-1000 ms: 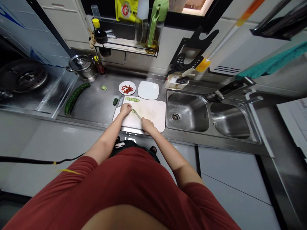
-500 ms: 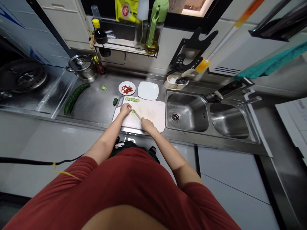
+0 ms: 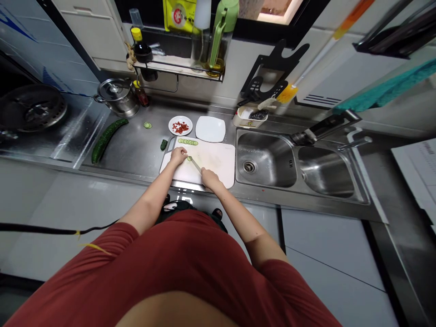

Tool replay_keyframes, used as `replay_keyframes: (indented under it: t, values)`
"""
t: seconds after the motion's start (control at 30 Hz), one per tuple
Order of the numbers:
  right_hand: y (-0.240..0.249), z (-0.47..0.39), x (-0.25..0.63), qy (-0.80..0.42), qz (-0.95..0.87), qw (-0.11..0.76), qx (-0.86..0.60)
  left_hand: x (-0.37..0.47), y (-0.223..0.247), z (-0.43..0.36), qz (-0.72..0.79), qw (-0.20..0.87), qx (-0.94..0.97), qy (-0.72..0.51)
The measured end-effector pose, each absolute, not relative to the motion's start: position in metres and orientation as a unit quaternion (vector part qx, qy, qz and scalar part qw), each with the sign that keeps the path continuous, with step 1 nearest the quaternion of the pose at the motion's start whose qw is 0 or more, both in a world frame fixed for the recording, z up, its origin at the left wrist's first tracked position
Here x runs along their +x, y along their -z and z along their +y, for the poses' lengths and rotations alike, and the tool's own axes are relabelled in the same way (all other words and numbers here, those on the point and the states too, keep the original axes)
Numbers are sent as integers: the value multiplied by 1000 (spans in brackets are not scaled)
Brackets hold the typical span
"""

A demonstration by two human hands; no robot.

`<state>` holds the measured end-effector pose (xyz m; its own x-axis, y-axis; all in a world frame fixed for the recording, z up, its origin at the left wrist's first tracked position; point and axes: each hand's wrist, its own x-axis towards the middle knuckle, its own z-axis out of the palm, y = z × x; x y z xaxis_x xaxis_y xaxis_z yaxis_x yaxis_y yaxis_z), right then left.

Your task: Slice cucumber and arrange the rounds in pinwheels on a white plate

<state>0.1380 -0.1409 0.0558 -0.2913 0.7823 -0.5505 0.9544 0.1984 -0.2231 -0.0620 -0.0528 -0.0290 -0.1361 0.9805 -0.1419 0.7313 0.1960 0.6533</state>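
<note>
The white cutting board point(image 3: 218, 159) lies on the steel counter under both hands. My left hand point(image 3: 177, 156) rests over its left half, fingers bent and drawn together, their tips at a small cucumber slice point(image 3: 189, 158). My right hand point(image 3: 210, 178) is closed round the handle of a knife point(image 3: 195, 165), whose blade points up and left with its tip at that slice. A neat row of cucumber slices point(image 3: 188, 141) lies along the board's far edge. Beside the board's left edge sits a dark green cucumber end point(image 3: 164, 144).
Behind the board stand a plate of chopped red pieces point(image 3: 180, 126) and a white square plate point(image 3: 210, 129). A whole cucumber point(image 3: 107, 141), more slices point(image 3: 147, 125) and a steel pot point(image 3: 117, 96) are to the left. A double sink point(image 3: 265, 159) adjoins the board's right side.
</note>
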Motion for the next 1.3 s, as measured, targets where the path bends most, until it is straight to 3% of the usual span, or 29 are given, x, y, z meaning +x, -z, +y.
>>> replay_keyframes:
  t: [0.93, 1.3]
  values:
    - [-60, -136, 136, 268, 763, 158, 567, -61, 22, -54, 726, 289, 590, -205]
    - [-58, -148, 150, 265, 764, 170, 563, -58, 25, -58, 717, 241, 621, -203]
